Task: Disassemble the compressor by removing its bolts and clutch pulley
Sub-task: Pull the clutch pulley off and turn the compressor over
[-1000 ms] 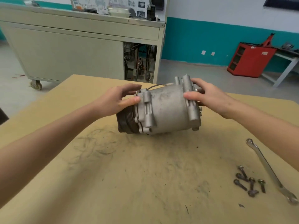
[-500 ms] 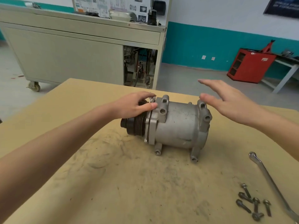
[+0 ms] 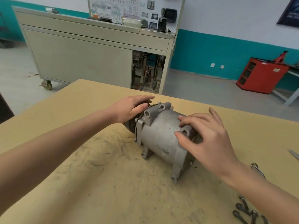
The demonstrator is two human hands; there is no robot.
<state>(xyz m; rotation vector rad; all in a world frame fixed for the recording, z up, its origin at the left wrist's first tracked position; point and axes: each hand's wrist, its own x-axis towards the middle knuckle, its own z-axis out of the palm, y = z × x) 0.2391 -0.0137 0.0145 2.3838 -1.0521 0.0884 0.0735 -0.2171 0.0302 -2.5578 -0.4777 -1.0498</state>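
As compressor (image 3: 161, 138) lies sideways | left hand (image 3: 129, 109) touches pulley (image 3: 130, 126) | right hand (image 3: 207, 136) touches rear

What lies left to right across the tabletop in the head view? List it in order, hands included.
left hand → compressor → right hand → bolts. The wrench is left out, since it overlaps the bolts' span.

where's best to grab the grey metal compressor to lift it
Likely both ends, from either side: left hand at the dark ribbed pulley, right hand at the rear flange. The grey metal compressor lies on its side; its barrel looks too wide for one hand.
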